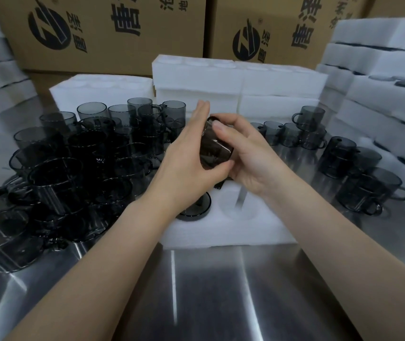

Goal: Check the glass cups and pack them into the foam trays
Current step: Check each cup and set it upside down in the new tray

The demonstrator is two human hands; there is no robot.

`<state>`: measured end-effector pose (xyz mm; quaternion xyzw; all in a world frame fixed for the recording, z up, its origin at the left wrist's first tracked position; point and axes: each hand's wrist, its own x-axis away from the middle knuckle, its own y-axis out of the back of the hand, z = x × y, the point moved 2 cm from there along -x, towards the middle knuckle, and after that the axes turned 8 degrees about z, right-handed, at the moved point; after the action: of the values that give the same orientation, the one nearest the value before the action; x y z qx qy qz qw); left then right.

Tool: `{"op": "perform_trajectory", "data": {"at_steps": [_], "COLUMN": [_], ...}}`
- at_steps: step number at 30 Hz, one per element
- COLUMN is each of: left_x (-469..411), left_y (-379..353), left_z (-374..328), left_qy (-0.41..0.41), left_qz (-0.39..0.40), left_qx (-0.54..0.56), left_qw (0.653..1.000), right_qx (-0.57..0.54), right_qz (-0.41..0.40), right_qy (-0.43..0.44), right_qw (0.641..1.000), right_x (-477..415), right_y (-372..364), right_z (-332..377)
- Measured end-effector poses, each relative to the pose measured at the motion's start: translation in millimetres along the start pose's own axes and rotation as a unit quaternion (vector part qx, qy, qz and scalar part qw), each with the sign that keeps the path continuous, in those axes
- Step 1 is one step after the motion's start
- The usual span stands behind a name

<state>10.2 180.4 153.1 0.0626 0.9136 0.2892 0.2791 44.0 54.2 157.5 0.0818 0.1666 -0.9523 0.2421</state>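
A smoky grey glass cup [215,150] is held tilted between both hands above a white foam tray [223,230] lying on the steel table. My left hand [189,156] holds its left side, fingers straight up along the glass and thumb under it. My right hand [243,153] grips it from the right, fingers curled over the top. Another dark cup [194,207] sits in a tray pocket below my left wrist. Beside it an empty round pocket [238,207] shows.
Several grey cups [73,168] are stacked and crowded on the left of the table. Smaller stacks of cups [359,173] stand at the right. White foam trays [240,82] are piled behind and at both sides. Cardboard boxes [112,33] rise at the back.
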Motion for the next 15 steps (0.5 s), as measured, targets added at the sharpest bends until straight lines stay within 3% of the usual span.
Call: {"op": "perform_trajectory", "data": {"at_steps": [8, 15], "left_x": [0.2, -2.1], "left_y": [-3.7, -1.4], "left_z": [-4.4, -2.0], "left_qy": [-0.091, -0.087], "left_qz": [0.038, 0.05], "left_qx": [-0.052, -0.038], "left_qw": [0.994, 0.994], "right_qx": [-0.034, -0.024], "right_qz": [-0.075, -0.058], "right_qy": [0.019, 0.02], "right_qw": [0.996, 0.998], "right_x": [-6.3, -5.7], "right_y": [6.4, 4.3], "right_z": [-2.3, -3.1]}}
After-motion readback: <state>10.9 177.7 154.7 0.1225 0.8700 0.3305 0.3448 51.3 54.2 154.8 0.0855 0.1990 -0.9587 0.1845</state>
